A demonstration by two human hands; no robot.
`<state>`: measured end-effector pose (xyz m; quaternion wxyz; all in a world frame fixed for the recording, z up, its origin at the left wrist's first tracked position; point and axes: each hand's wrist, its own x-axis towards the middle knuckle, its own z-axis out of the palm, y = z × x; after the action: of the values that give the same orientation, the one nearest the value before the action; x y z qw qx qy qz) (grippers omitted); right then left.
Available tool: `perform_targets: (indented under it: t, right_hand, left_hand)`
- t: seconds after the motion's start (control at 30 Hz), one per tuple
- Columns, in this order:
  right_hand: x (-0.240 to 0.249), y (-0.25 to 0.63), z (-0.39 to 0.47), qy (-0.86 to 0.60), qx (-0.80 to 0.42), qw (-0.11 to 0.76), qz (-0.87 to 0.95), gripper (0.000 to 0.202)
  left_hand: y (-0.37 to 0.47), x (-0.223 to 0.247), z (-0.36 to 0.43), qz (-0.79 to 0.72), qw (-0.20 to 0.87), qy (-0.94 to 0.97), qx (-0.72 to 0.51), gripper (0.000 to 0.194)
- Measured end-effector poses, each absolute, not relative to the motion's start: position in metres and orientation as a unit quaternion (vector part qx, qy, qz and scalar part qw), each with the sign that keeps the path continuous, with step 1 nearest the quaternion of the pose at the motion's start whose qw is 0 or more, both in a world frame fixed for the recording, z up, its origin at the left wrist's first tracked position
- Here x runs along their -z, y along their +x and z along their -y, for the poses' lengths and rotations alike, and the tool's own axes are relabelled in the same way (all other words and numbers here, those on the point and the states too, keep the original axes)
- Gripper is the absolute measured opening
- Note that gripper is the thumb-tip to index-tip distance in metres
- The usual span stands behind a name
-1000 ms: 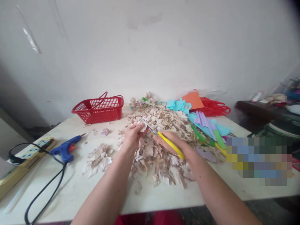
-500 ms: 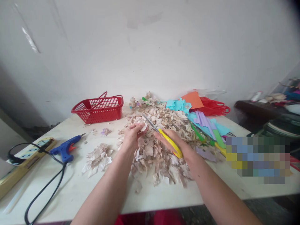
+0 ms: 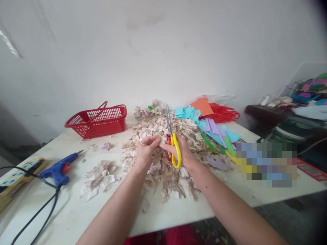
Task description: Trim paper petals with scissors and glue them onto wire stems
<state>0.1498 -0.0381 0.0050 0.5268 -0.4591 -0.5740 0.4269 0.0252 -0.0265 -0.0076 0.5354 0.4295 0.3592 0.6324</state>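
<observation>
Over a heap of pale paper scraps (image 3: 163, 173), my left hand (image 3: 147, 147) pinches a small whitish paper piece (image 3: 162, 140). My right hand (image 3: 182, 152) is wrapped round scissors (image 3: 175, 149) with yellow and red handles; their blades look closed and point away, up toward the wall. Its fingertips reach the right side of the paper piece, close to my left fingertips. A smaller pile of scraps (image 3: 100, 179) lies left of my left forearm.
A red basket (image 3: 98, 126) stands at the back left. A blue glue gun (image 3: 60, 170) and a power strip (image 3: 21, 177) lie at the left. Coloured paper (image 3: 217, 131) and a red bag (image 3: 224, 113) are at the right; a dark side table (image 3: 265, 117) stands beyond.
The scissors have swung from pointing left over the paper to pointing away from me. My right hand has moved closer to my left, its fingertips now at the paper. The view has shifted right.
</observation>
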Motion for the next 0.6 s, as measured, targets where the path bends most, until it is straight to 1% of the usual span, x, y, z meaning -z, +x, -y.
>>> perform_targets:
  t: [0.13, 0.3, 0.6]
  right_hand:
    - [0.001, 0.151, 0.034, -0.452, -0.397, 0.553, 0.577, 0.036]
    - [0.001, 0.159, 0.031, -0.440, -0.324, 0.553, 0.629, 0.032]
    - [-0.011, 0.165, 0.036, -0.383, -0.348, 0.500, 0.695, 0.035]
  left_hand:
    - [0.027, 0.011, 0.026, -0.347, 0.556, 0.424, -0.625, 0.029]
    - [0.023, 0.006, 0.026, -0.355, 0.575, 0.448, -0.585, 0.031]
    - [0.011, 0.000, 0.026, -0.400, 0.544, 0.537, -0.506, 0.023]
